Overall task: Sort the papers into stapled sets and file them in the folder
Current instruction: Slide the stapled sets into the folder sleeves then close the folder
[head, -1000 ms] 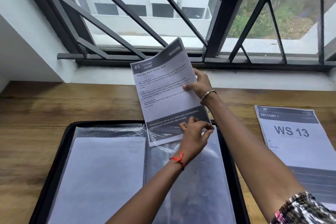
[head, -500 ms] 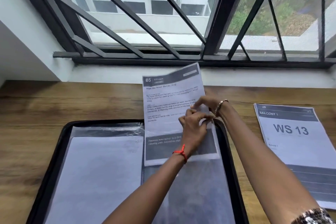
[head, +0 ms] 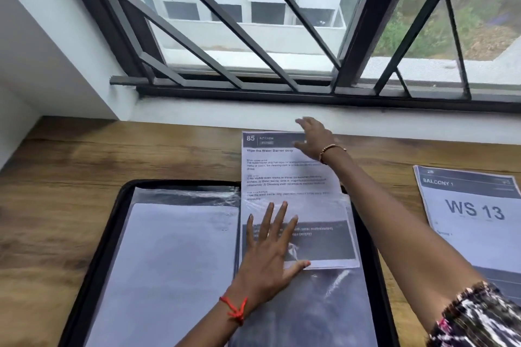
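Head view: kitchen sheet (head: pixel 282 175) lies under flat left hand (head: pixel 270 256) and spread right hand (head: pixel 314 138).

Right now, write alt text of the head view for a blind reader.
A person's left hand presses on a white printed sheet headed 85 Kitchen, its lower half inside a clear plastic sleeve of a black folder on a wooden table. The right hand touches its top; a white WS 13 sheet lies alongside.
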